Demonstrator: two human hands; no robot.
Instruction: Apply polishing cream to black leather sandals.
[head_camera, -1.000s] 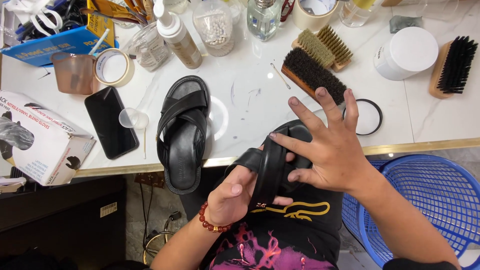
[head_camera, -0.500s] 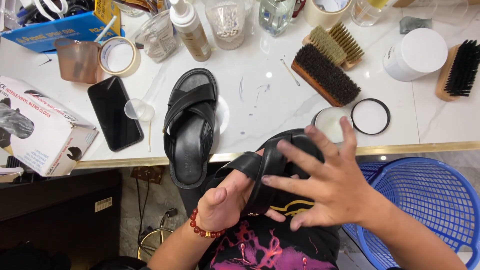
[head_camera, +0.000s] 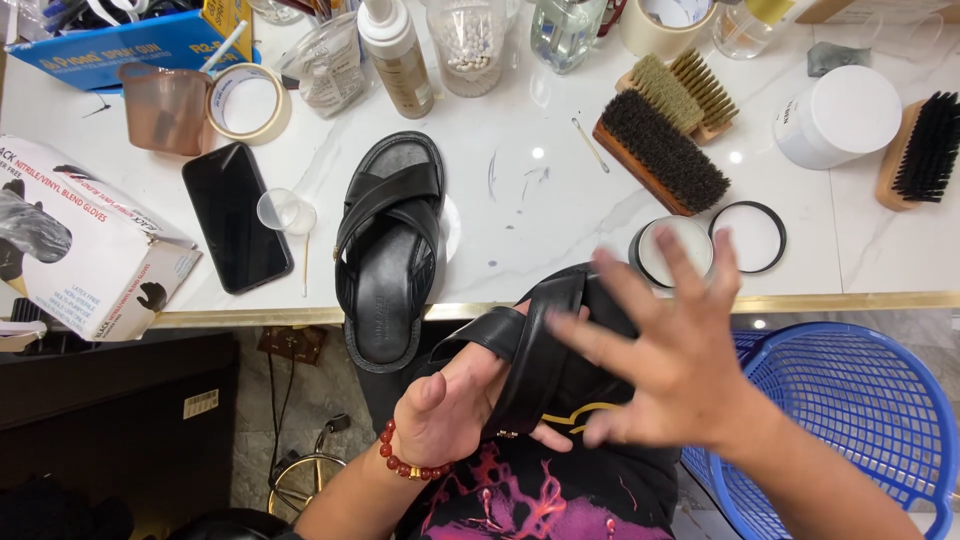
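While the left hand (head_camera: 450, 405) grips the black leather cross-strap sandal (head_camera: 545, 355) by its straps over the lap, just below the desk's gold edge, the right hand (head_camera: 670, 375) is spread open and blurred over the sandal's right side, fingers splayed and holding nothing.

Risks, from left to right: the small clear plastic cup (head_camera: 285, 211) at 10 o'clock from the held sandal, beside the black smartphone (head_camera: 237, 229), looks light enough to tip if an elbow sweeps the desk. The matching black sandal (head_camera: 387, 250) lies with its heel overhanging the white marble desk (head_camera: 540, 190), so I judge a knock could send it to the floor. The open round tin (head_camera: 670, 250) at 1 o'clock sits close to the moving hand and could be clipped, and any polish on the palm might smear the shirt.

Bottles, brushes, tape and a glove box crowd the marble top. A blue plastic basket (head_camera: 850, 410) stands at 3 o'clock on the tiled floor.
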